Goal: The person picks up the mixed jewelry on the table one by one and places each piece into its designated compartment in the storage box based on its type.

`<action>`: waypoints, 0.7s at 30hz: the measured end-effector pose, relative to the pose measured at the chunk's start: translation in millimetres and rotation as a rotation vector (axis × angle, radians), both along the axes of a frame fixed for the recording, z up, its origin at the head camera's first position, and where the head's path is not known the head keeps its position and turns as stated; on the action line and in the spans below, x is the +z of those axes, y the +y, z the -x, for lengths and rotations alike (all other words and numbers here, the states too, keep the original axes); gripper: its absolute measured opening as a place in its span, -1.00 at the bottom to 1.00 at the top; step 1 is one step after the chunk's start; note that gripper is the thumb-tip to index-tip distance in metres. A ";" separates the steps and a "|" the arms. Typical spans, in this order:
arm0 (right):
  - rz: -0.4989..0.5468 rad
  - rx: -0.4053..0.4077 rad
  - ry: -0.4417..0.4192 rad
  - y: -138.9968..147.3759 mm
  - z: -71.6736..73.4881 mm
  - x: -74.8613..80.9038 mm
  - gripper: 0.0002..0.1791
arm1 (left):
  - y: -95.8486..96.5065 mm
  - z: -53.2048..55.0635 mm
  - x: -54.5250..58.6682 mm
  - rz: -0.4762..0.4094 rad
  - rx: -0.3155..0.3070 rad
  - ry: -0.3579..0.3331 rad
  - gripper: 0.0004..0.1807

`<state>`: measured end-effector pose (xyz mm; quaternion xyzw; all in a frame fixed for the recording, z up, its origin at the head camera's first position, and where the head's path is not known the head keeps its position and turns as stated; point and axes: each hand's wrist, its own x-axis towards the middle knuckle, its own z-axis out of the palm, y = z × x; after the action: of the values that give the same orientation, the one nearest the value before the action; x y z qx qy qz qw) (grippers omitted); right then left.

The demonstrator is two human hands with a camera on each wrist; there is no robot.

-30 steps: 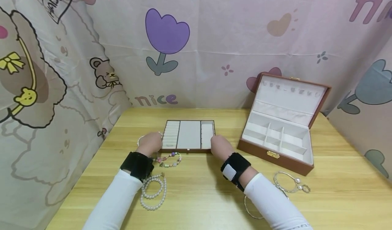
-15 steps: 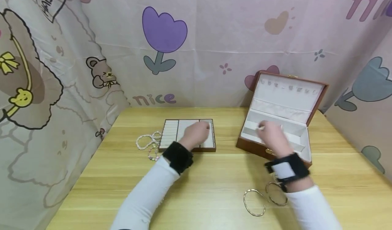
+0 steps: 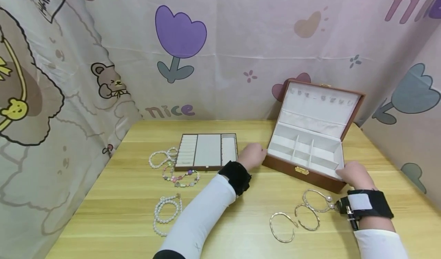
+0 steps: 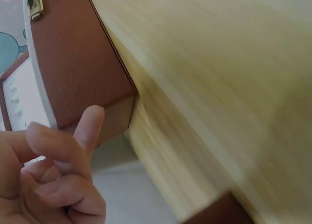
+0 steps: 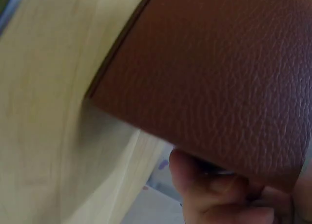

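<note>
A brown jewelry box (image 3: 284,168) with a white divided interior stands with its lid raised at the right. My left hand (image 3: 252,155) is at its front left corner; in the left wrist view one finger (image 4: 90,126) lies against the box's side and the other fingers are curled. At the front right corner my right hand (image 3: 356,174) grips the box's side and rim; in the right wrist view its fingers (image 5: 183,173) bend against the brown leather-like wall. Left of the box lies a flat jewelry tray (image 3: 207,149), apart from both hands.
White bead strands (image 3: 156,159) and a colored bead bracelet (image 3: 187,178) lie beside the tray. A pearl necklace (image 3: 158,215) is nearer the front left. Gold-toned bangles (image 3: 282,240) and a pearl bangle (image 3: 313,191) lie before the box. A printed cloth (image 3: 234,40) hangs behind the table.
Both hands have left the tray and moved right to the jewelry box's front corners. The right hand first passed over the box's compartments. The tray and box stay in place.
</note>
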<state>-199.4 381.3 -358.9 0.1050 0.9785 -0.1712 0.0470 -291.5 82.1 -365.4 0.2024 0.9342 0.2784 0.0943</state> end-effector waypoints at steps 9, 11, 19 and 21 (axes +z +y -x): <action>0.037 -0.048 0.035 -2.5 -2.6 -3.8 -0.74 | 7.1 -1.9 -1.3 -0.100 0.050 -0.093 -0.45; 0.027 -0.048 0.051 -4.2 -2.0 -5.2 -0.74 | 6.1 -1.7 -1.8 -0.104 0.058 -0.103 -0.46; -0.002 -0.016 0.072 -13.6 2.8 -5.9 -0.73 | -2.7 -0.2 -0.1 -0.009 0.060 -0.031 -0.50; -0.002 -0.006 0.064 -16.7 4.5 -4.7 -0.74 | -7.0 -0.6 1.5 0.005 0.044 -0.010 -0.49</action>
<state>-203.9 364.7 -363.6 0.1025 0.9793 -0.1737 0.0151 -290.9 75.1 -363.9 0.1801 0.9386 0.2790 0.0933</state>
